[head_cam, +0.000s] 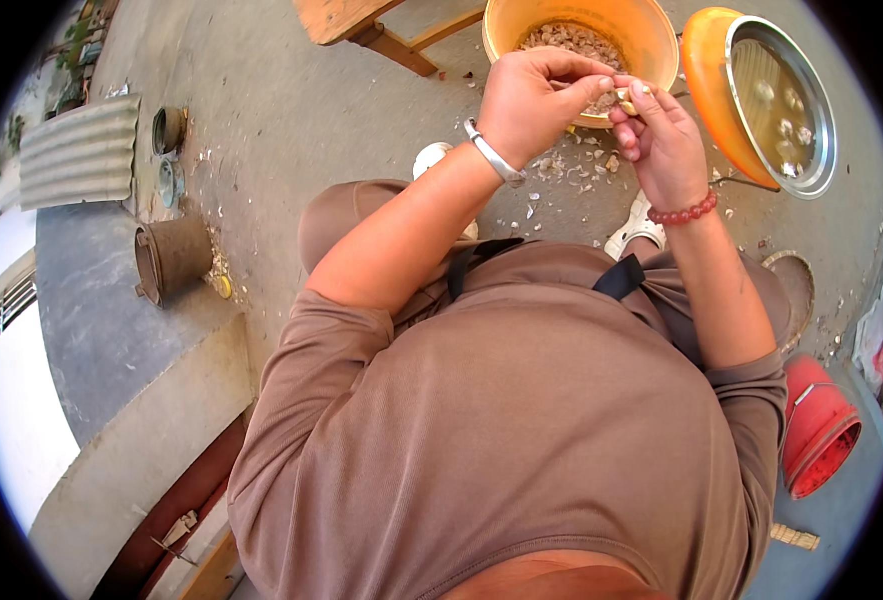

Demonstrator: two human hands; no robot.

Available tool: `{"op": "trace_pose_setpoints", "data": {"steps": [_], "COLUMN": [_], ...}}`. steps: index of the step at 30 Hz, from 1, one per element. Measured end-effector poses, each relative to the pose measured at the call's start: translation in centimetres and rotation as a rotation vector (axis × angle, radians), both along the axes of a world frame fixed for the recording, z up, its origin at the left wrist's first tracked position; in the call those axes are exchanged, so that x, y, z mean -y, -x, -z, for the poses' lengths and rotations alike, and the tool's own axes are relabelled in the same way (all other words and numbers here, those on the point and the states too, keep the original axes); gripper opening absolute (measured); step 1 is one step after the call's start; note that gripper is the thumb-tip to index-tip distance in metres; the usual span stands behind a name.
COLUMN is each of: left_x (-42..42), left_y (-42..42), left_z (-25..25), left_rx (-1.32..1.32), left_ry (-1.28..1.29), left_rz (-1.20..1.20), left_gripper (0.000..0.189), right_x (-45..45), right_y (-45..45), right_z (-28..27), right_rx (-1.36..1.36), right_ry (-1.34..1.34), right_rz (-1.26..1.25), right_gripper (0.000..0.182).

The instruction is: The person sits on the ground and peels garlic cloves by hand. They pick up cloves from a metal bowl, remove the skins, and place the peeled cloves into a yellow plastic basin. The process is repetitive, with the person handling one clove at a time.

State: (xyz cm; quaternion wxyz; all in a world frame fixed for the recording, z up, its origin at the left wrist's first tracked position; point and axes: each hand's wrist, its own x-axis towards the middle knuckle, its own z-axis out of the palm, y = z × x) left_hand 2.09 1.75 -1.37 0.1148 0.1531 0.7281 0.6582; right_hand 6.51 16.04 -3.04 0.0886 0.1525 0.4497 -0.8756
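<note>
My right hand [670, 139], with a red bead bracelet on the wrist, holds small yellowish-white pieces that look like garlic cloves [626, 103] between thumb and fingers. Thumb and forefinger of my left hand [542, 97] pinch at the same pieces, so the fingertips of both hands meet. A metal bangle circles my left wrist. Just beyond both hands stands a yellow-orange bucket [501, 34], partly filled with papery skins [572, 41]. To the right, a metal basin [828, 142] of cloudy water holds several pale lumps [790, 97]; it rests on an orange stool [719, 105].
A wooden bench [392, 52] stands beyond on the left. Skin scraps [561, 169] litter the concrete floor near my white shoes [629, 229]. A rusty metal pail [178, 255] lies at left, a red bucket [820, 424] at lower right, and a round tray [794, 281] beside my right knee.
</note>
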Motion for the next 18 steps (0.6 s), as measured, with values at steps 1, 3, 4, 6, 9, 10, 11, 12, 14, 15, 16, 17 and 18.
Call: {"op": "trace_pose_setpoints", "data": {"steps": [1, 3, 4, 6, 9, 10, 11, 12, 14, 15, 16, 17, 18], "left_x": [-0.07, -0.15, -0.15, -0.1, 0.12, 0.23, 0.32, 0.41, 0.54, 0.6, 0.64, 0.69, 0.75], "left_y": [-0.22, -0.46, -0.48, -0.49, -0.38, -0.36, -0.4, -0.47, -0.58, -0.69, -0.78, -0.85, -0.94], "left_z": [-0.07, -0.13, -0.13, -0.18, -0.02, 0.04, -0.07, -0.25, -0.29, -0.15, -0.02, 0.07, 0.16], "left_rx": [-0.049, -0.149, -0.19, -0.273, -0.424, -0.479, -0.484, -0.489, -0.442, -0.39, -0.337, -0.304, -0.269], "left_ry": [0.051, 0.153, 0.171, 0.206, 0.259, 0.278, 0.291, 0.303, 0.297, 0.281, 0.264, 0.247, 0.231], "left_rz": [0.003, 0.01, 0.013, 0.019, 0.042, 0.05, 0.058, 0.068, 0.075, 0.073, 0.07, 0.065, 0.059], "left_gripper": [0.014, 0.014, 0.013, 0.012, 0.011, 0.011, 0.011, 0.011, 0.012, 0.012, 0.012, 0.013, 0.013], "right_x": [-0.05, -0.09, -0.07, -0.03, -0.09, -0.11, -0.11, -0.11, -0.14, -0.18, -0.17, -0.11, -0.07], "right_y": [-0.03, -0.03, -0.01, -0.01, -0.01, -0.02, -0.02, -0.07, -0.1, -0.09, -0.09, -0.1, -0.09], "right_z": [0.1, 0.03, -0.05, -0.25, -0.58, -0.66, -0.73, -0.8, -0.79, -0.66, -0.58, -0.6, -0.66], "right_rx": [0.002, 0.001, -0.001, 0.0, -0.006, -0.009, -0.018, -0.025, -0.041, -0.049, -0.056, -0.065, -0.073], "right_ry": [-0.003, -0.013, -0.018, -0.033, -0.135, -0.183, -0.214, -0.247, -0.301, -0.322, -0.343, -0.359, -0.373], "right_rz": [0.014, 0.014, 0.014, 0.01, 0.0, -0.005, -0.01, -0.013, -0.028, -0.04, -0.052, -0.057, -0.063], "right_gripper": [0.018, 0.018, 0.018, 0.018, 0.018, 0.018, 0.018, 0.018, 0.019, 0.019, 0.019, 0.019, 0.019]}}
